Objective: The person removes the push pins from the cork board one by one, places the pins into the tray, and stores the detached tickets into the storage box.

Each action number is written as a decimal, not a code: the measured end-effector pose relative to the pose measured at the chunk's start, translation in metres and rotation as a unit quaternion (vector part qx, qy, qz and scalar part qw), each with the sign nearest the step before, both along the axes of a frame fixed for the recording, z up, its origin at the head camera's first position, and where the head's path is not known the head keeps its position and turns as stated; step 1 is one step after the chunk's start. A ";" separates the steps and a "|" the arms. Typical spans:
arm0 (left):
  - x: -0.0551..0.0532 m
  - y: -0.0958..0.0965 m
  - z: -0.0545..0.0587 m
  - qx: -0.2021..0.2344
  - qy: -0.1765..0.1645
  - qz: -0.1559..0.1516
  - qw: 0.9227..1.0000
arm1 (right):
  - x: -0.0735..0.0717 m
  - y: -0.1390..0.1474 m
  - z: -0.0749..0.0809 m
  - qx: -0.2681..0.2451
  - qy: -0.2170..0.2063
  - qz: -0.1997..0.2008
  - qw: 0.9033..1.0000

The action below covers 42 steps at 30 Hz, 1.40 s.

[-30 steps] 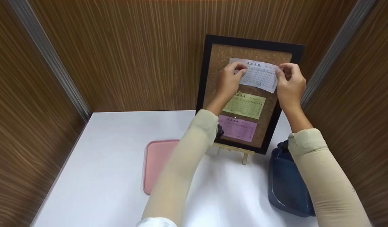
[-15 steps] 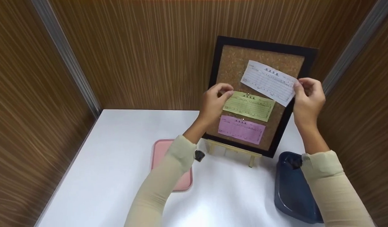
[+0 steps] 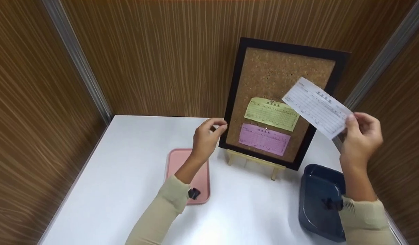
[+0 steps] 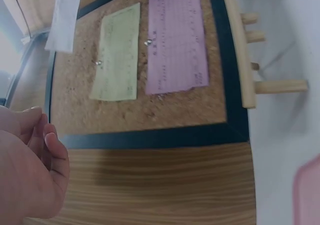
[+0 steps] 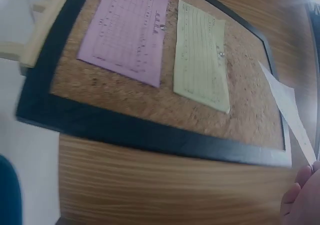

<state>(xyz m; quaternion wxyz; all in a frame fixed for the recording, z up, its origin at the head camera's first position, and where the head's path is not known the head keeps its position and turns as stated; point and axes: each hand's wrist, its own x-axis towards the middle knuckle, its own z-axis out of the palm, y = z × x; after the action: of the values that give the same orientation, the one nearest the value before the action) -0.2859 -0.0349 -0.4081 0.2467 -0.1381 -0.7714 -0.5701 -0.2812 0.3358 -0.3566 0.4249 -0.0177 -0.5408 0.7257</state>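
My right hand [image 3: 362, 139] pinches a white printed form slip [image 3: 318, 107] by its lower right corner, in front of the board's right edge. In the right wrist view the slip [image 5: 290, 107] shows nearly edge-on. A black-framed cork board [image 3: 264, 73] leans on a small wooden easel [image 3: 255, 159]. Pinned to it are a yellow-green slip [image 3: 271, 114] and, below that, a purple slip [image 3: 264, 139]. My left hand [image 3: 206, 137] hovers left of the board, fingers loosely curled, thumb close to the index fingertip; I see nothing between them.
A pink tray [image 3: 173, 160] lies on the white table [image 3: 127, 153] below my left hand. A deep blue bin [image 3: 306, 207] stands at the right, partly behind my right wrist. Wood-grain panels [image 3: 161, 68] enclose the back and sides.
My left hand has let go of the white slip and moved down and left. My right hand has carried the slip right and down, off the upper cork, tilting it.
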 end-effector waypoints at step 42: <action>0.026 -0.117 -0.152 -0.212 -0.246 0.064 0.944 | 0.118 0.082 -0.168 -0.129 -0.166 -0.122 0.970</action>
<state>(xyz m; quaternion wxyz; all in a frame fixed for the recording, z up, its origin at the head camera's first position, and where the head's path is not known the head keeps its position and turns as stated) -0.2601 -0.1515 -0.5598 0.0507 0.0070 -0.9182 -0.3927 -0.1635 0.4176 -0.5249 0.4089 -0.2585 -0.4992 0.7188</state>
